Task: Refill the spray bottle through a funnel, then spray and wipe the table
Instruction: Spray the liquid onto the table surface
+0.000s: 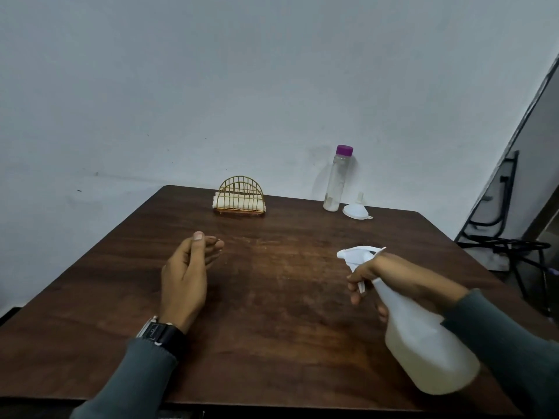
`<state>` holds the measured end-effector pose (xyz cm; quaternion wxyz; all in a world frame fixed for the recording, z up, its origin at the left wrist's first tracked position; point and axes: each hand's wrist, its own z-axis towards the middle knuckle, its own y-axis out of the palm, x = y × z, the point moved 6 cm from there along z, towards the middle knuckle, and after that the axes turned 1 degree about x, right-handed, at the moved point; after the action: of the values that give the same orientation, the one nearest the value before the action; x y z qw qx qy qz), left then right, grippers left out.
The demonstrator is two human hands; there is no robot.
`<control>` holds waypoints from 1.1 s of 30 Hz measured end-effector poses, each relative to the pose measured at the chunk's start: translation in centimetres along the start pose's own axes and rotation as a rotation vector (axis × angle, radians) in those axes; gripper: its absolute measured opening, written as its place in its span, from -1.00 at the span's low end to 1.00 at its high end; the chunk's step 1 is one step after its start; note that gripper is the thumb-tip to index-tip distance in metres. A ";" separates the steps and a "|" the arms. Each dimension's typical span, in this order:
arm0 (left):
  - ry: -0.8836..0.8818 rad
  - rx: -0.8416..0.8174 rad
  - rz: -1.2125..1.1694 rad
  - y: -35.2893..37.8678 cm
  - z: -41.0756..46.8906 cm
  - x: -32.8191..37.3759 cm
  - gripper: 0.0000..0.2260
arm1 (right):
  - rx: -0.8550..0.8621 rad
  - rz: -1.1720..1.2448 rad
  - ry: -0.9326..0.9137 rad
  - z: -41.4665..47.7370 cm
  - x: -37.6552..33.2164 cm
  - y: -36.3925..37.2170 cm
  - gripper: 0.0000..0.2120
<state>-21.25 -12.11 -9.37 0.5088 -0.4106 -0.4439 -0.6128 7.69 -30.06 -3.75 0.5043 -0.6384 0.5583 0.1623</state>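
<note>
**Two hands over a dark wooden table point(272, 343), one with the spray bottle point(423, 337)**

Head view. Right hand point(372, 276) clenched round the neck of the white spray bottle, fingers curled at the trigger. Bottle tilted over the near right part of the table, nozzle toward the left, pale liquid in the lower body.

Left hand point(184, 276) released and empty, fingers nearly straight, thumb up, over the left-centre of the table. Opposite the nozzle, across a worn, lighter patch of wood. Contact with the tabletop impossible to tell. Black watch point(157, 331) on the left wrist, grey sleeves on both arms.

Along the far edge, well apart from both hands:
- Gold wire holder point(240, 189) with a folded pale cloth point(223, 202) inside.
- Clear bottle point(335, 179) with a purple cap, upright by the wall.
- White funnel point(357, 210) just right of it, wide mouth down, spout up.

Black metal frame point(499, 237) on the floor beyond the right edge.
</note>
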 end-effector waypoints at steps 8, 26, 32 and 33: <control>0.001 -0.030 0.024 0.4 -0.6 0.0 -0.71 | 0.007 -0.002 0.024 0.3 -0.7 1.1 -0.83; 0.081 -0.059 0.082 0.2 -0.9 0.4 -0.82 | 0.070 -0.109 -0.021 0.8 -0.9 0.7 -0.67; 0.083 -0.062 0.075 0.2 -0.7 0.2 -0.84 | 0.120 -0.080 -0.091 1.2 -1.0 0.2 -0.68; 0.080 -0.061 0.074 0.2 -0.7 0.1 -0.85 | 0.113 -0.063 -0.085 1.4 -0.9 0.2 -0.68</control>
<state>-21.15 -12.86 -9.41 0.5355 -0.4172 -0.3888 -0.6229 7.74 -28.43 -3.78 0.5678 -0.6187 0.5243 0.1414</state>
